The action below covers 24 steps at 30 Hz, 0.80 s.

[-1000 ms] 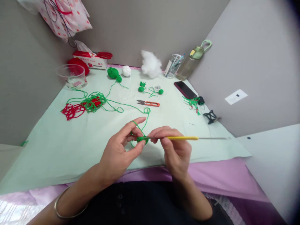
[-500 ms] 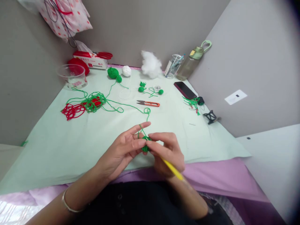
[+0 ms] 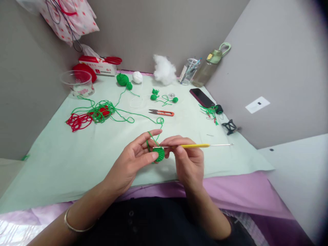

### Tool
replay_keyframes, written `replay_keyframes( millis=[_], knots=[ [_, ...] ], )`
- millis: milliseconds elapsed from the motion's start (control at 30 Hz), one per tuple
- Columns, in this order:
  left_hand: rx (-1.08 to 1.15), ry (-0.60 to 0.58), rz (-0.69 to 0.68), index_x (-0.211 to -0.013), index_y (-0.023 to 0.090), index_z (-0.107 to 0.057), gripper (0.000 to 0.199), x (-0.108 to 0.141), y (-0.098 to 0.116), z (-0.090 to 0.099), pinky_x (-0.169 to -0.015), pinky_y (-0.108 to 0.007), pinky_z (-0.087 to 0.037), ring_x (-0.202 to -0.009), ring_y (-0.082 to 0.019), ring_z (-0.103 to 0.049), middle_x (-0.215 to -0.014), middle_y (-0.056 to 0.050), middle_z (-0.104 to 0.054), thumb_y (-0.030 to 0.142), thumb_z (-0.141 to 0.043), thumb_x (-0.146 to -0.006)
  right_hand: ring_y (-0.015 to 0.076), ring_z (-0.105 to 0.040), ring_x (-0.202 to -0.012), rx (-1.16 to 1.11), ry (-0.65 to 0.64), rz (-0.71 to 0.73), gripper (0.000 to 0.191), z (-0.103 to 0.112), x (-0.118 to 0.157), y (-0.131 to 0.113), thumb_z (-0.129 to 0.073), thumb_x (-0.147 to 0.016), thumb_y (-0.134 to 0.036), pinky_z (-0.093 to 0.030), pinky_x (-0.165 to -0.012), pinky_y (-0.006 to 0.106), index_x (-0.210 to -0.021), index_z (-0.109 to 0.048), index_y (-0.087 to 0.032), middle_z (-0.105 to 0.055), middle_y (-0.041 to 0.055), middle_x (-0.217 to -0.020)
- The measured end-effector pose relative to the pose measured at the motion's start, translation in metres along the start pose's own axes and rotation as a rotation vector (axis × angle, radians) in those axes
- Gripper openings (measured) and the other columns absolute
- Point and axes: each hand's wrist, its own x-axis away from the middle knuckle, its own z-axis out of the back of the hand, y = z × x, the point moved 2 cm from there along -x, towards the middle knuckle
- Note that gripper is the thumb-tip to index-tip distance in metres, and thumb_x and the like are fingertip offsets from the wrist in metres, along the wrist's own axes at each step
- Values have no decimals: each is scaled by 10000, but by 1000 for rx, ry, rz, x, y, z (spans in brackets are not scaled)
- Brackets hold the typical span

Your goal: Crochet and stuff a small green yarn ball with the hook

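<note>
Between the thumb and fingers of my left hand is a small round green crochet piece. Green yarn runs from it over my raised left index finger and back across the cloth. My right hand grips a crochet hook by its yellow handle. The hook lies almost level, its metal tip at the upper edge of the crochet piece, and its other thin metal end points right.
Thread snips lie ahead of my hands. Tangled green and red yarn is on the left. Farther back are a green yarn ball, white stuffing and a bottle. A phone rests at the right.
My right hand has turned, swinging the hook from slanting down toward me to nearly level. More of the green crochet piece shows now. My left hand has shifted slightly.
</note>
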Motion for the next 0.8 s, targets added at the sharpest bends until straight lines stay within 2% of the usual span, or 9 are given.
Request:
replay_keyframes(
  millis=[67, 267, 400, 567, 700, 800],
  knots=[
    [-19, 1, -7, -1368, 284, -637, 521, 0, 0, 1, -913, -316, -466, -1011, -203, -608, -994, -28, -653, 249, -763, -863, 153, -659, -715, 11, 5, 1, 137, -1, 0, 0, -641, -976, -310, -552, -633, 314, -978, -758, -238, -758, 55, -956],
    [-75, 36, -60, -1280, 318, -693, 433, 0, 4, 2, -851, -250, -460, -860, -130, -572, -909, 19, -588, 239, -778, -862, 144, -672, -681, -101, 45, -61, 163, -1, -1, 0, -601, -1003, -340, -564, -634, 300, -956, -711, -229, -762, 34, -883],
    [-135, 73, -94, -1271, 293, -701, 427, 1, 7, 3, -877, -267, -450, -878, -146, -564, -904, 13, -593, 242, -782, -854, 144, -682, -712, -42, 27, -5, 176, -1, 0, -6, -541, -1033, -276, -565, -658, 305, -986, -707, -243, -756, 28, -912],
    [-345, 125, -192, -1295, 296, -692, 409, 3, 6, 6, -887, -304, -436, -866, -168, -543, -939, -7, -633, 274, -749, -891, 170, -688, -774, 258, -37, 178, 230, -1, 5, -17, -498, -1030, -174, -572, -703, 353, -1079, -707, -255, -732, 50, -950],
    [-508, 235, -313, -1218, 301, -726, 340, 5, 2, 4, -895, -291, -430, -861, -158, -518, -988, -8, -656, 263, -766, -883, 210, -716, -898, 548, -136, 398, 289, -2, 11, -14, -524, -996, -123, -598, -742, 373, -1194, -676, -267, -748, 71, -997],
    [-414, 260, -321, -1243, 308, -716, 406, 5, -2, 0, -869, -257, -443, -839, -133, -517, -935, 9, -644, 222, -794, -855, 220, -709, -970, 861, -130, 636, 324, -5, 17, -9, -615, -940, -86, -609, -764, 354, -1201, -705, -255, -738, 94, -1071]
  ],
)
